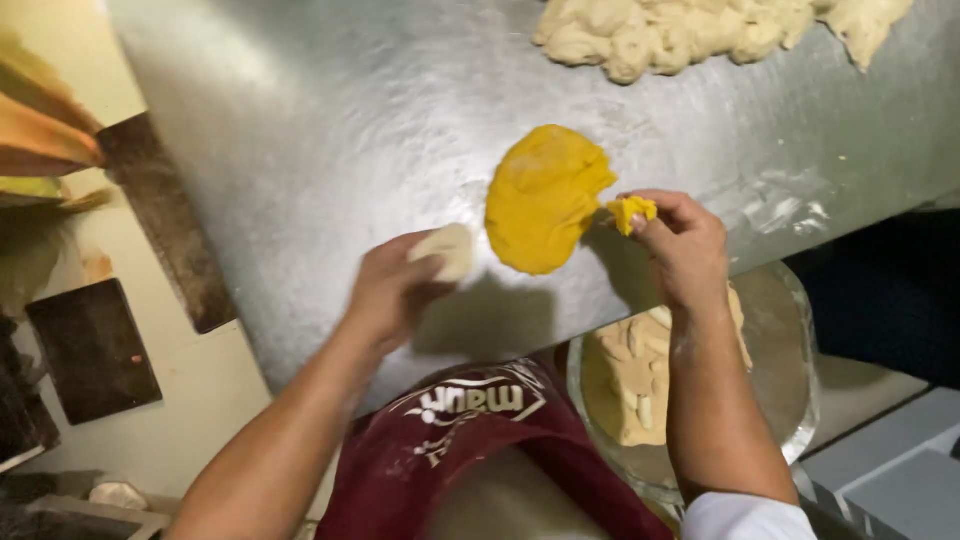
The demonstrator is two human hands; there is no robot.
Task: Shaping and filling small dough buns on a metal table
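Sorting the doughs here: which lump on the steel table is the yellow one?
The flat yellow dough at the table's middle, beside the right hand. The lumpy heap at the far edge is pale cream, like the piece in the left hand.

Left hand [392, 285] holds pale dough [446, 250]; right hand [683, 243] pinches yellow dough [631, 212].

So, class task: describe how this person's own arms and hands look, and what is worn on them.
Both forearms are bare, with no gloves, rings or watch to be seen. The left hand and right hand look lightly dusted with flour. A white sleeve shows at the right upper arm. A dark red apron with white print covers the front.
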